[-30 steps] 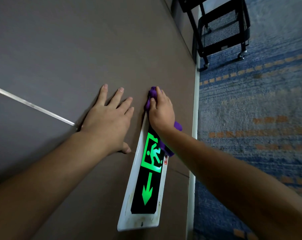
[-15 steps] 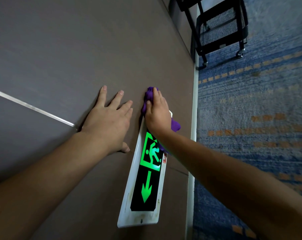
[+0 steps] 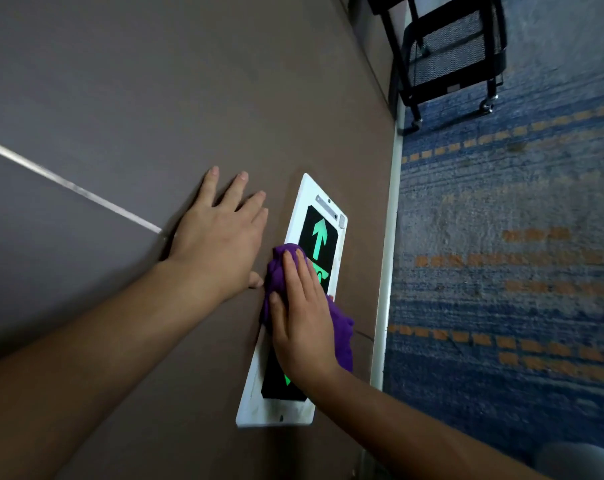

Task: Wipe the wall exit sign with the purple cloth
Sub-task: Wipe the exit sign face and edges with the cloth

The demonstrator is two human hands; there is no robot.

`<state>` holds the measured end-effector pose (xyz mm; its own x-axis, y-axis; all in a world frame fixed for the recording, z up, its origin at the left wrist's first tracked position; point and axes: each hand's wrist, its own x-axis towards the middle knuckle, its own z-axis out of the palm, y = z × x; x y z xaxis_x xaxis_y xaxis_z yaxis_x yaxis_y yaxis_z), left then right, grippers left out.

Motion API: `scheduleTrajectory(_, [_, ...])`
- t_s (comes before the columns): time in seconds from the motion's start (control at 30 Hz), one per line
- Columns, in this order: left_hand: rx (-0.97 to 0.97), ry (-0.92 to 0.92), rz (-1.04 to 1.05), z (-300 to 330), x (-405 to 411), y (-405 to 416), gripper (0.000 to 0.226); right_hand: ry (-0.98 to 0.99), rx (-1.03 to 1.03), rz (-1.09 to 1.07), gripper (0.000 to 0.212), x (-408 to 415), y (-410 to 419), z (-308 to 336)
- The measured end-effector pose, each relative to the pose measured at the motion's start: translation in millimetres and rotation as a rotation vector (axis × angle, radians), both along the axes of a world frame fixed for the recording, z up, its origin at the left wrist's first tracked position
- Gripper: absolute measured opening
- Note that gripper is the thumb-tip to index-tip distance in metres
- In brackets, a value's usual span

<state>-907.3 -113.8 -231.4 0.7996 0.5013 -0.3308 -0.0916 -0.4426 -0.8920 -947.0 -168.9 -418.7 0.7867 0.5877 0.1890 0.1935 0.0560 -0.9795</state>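
Note:
The exit sign is a long white-framed panel low on the brown wall, with a black face and glowing green arrows. My right hand lies flat on the purple cloth and presses it against the middle of the sign, hiding the running-figure symbol. The cloth bunches out on both sides of the hand. My left hand rests flat on the wall just left of the sign, fingers spread, holding nothing.
A white skirting strip runs along the wall's base beside blue patterned carpet. A black mesh cart on castors stands against the wall farther along. A metal seam crosses the wall panel.
My right hand has slid the cloth from the sign's far end to its middle, uncovering the far green arrow. The left hand stays on the wall.

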Motion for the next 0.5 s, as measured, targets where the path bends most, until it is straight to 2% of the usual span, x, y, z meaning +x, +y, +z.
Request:
scheduleTrajectory(0.13, [0.039, -0.080, -0.054, 5.1, -28.6, -7.8, 0.096, 0.027, 0.015, 0.022, 0.060, -15.8, -8.9, 0.8])
scheduleTrajectory(0.23, [0.079, -0.079, -0.081, 11.3, -51.4, -12.8, 0.095, 0.020, 0.014, 0.043, 0.060, -23.6, -15.1, 1.8])
scheduleTrajectory(0.5, [0.140, -0.067, -0.087, 31.2, -89.8, -28.7, 0.118, -0.047, -0.019, 0.047, 0.059, -37.6, -25.2, -5.8])
